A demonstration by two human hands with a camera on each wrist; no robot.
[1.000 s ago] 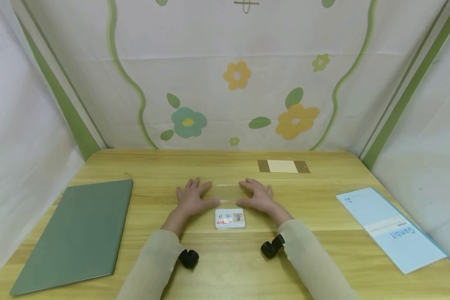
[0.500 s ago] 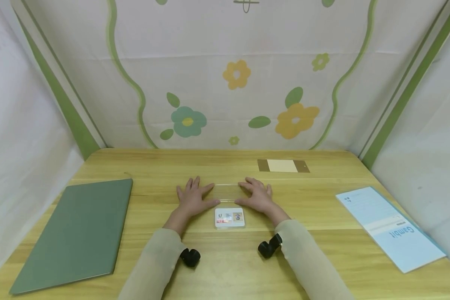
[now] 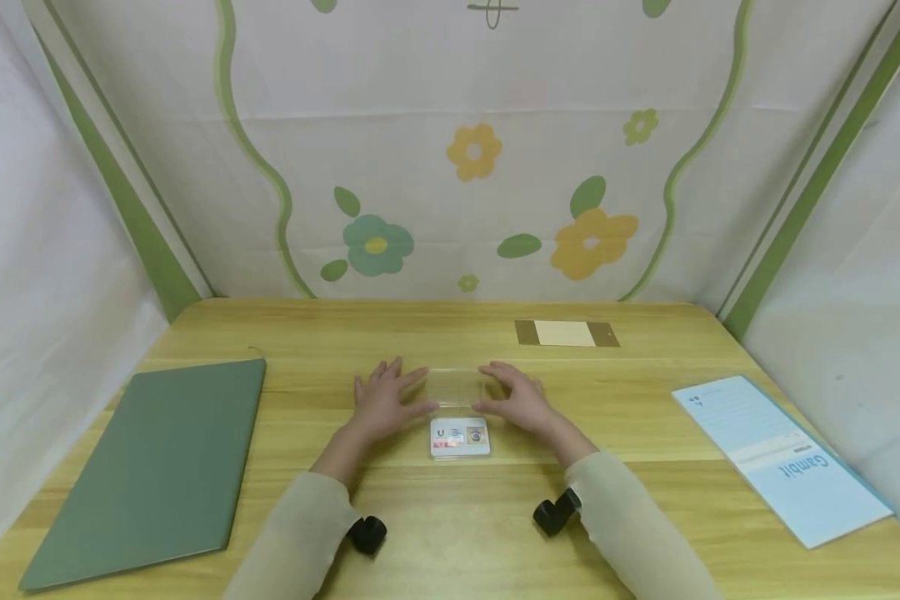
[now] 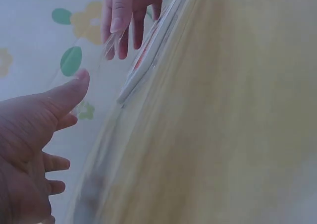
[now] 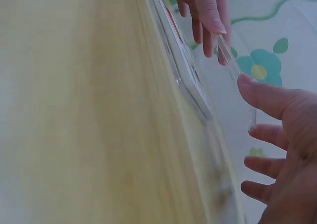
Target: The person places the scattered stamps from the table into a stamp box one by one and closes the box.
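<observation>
Between my two hands is a clear rectangular plastic lid (image 3: 456,388), its far and near edges showing as thin bright lines. My left hand (image 3: 386,402) holds its left end between thumb and forefinger, other fingers spread. At the right end, my right hand (image 3: 521,402) grips it the same way. In both wrist views the lid appears nearly edge-on, above the tabletop. Just nearer to me, a white card in a clear case (image 3: 460,437) lies flat on the table, with a U logo, a red patch and a small picture printed on it.
A green folder (image 3: 153,471) lies on the wooden table (image 3: 457,533) at left. To the right is a light blue "Gambit" pad (image 3: 780,458). A brown and cream tag (image 3: 566,333) lies at the back, before a flower-printed curtain (image 3: 450,192).
The clear lid looks slightly raised and tilted compared with before, still between both hands. My forearms have moved a little outward and toward me. The cased card has stayed put.
</observation>
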